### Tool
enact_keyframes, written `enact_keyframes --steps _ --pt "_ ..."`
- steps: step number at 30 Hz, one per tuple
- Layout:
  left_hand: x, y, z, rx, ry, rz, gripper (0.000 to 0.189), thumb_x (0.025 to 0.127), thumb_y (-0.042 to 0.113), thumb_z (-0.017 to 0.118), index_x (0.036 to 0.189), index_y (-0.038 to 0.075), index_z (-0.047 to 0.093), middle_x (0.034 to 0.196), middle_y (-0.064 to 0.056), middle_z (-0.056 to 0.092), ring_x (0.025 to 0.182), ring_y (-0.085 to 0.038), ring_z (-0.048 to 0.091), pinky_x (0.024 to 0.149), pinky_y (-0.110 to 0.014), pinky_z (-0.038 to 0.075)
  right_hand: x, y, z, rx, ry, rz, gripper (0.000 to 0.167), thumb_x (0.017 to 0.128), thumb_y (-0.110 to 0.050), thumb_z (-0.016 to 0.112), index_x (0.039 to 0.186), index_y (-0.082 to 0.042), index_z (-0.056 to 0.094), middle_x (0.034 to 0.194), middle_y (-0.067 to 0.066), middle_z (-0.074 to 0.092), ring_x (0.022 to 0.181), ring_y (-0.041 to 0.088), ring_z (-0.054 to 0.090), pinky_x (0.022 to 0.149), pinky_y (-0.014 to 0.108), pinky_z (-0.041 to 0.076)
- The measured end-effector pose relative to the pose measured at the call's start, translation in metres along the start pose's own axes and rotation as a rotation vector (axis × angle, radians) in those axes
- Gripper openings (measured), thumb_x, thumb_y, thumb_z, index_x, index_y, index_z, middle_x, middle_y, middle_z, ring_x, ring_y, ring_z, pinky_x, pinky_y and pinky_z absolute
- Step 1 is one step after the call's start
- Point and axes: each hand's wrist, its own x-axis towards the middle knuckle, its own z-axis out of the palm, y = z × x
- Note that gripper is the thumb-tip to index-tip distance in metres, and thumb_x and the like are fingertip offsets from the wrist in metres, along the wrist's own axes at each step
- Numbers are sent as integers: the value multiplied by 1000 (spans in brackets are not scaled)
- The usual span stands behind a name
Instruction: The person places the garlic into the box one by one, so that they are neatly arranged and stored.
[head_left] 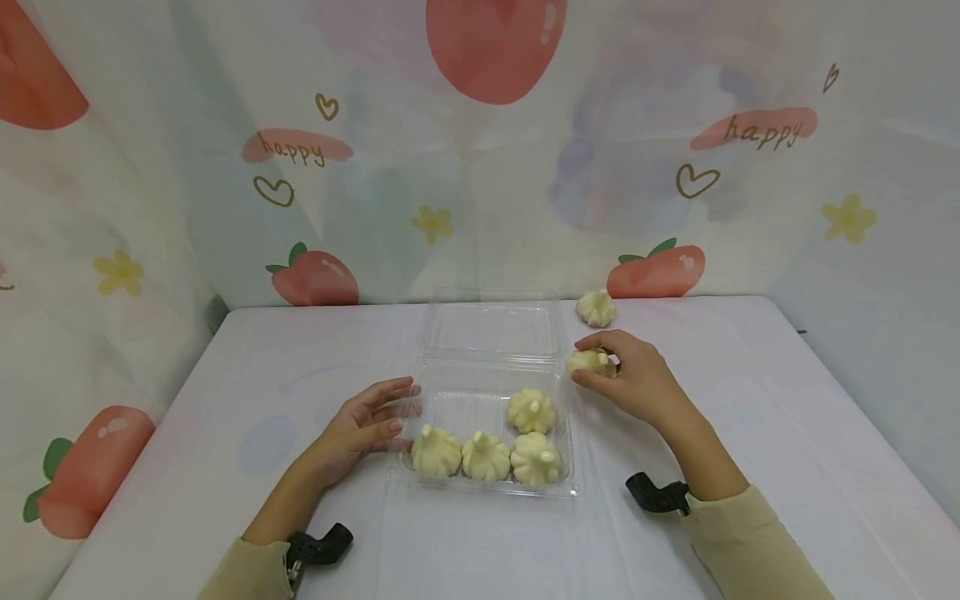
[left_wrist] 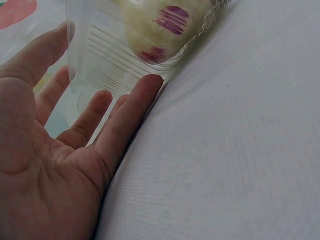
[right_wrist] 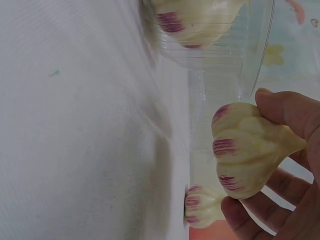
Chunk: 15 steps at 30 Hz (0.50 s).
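Observation:
My right hand (head_left: pixel 633 379) grips a garlic bulb (right_wrist: pixel 247 150) between thumb and fingers, just right of a clear plastic box (head_left: pixel 457 408). Purple streaks mark the bulb's pale base in the right wrist view. The box lies with its lid (head_left: pixel 491 329) folded back. Inside stand several garlic bulbs: a row along the near side and one garlic bulb (head_left: pixel 531 411) behind it at the right. My left hand (head_left: pixel 360 429) is at the box's left wall, its fingers (left_wrist: pixel 129 120) extended against the plastic.
One more garlic bulb (head_left: pixel 596 308) sits at the table's back edge, right of the lid. A white cloth covers the table (head_left: pixel 315 350). Behind it hangs a printed curtain (head_left: pixel 480 183) with fruit, hearts and flowers. A black camera mount juts from each sleeve.

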Motion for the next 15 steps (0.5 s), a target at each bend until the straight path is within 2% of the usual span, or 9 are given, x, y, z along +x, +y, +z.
enact_keyframes --steps 15 --pt "0 0 0 0 0 -6 62 99 2 57 154 0 28 156 -24 32 134 -26 48 90 -46 57 -1 -1 0 0 0 -2 40 85 -29 80 120 -15 68 124 7 66 103 23 58 81 40 49"
